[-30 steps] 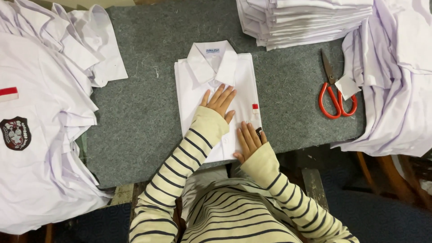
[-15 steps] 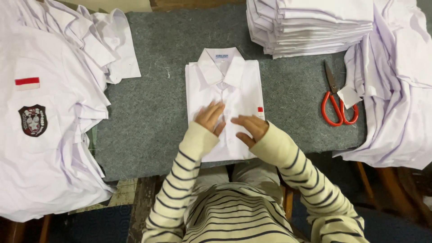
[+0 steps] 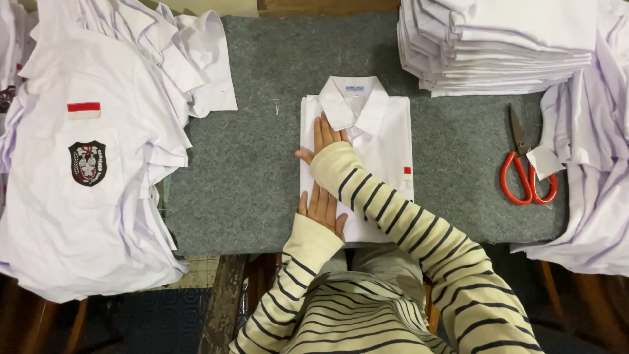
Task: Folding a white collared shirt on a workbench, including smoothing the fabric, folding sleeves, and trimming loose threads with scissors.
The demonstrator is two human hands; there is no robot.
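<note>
Grey felt table (image 3: 262, 164): folded white shirt (image 3: 386, 131) being pressed flat by left hand (image 3: 321, 204) and right hand (image 3: 324, 139), both open-palmed, grasping nothing, creases being smoothed.

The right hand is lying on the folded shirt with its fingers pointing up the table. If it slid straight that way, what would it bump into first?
Probably the shirt's collar, just beyond the right hand on the folded white shirt. Past it lies bare grey felt mat.

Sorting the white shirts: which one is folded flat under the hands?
The folded shirt at the grey mat's centre, collar up, under the left hand and right hand; the others lie piled around it.
</note>
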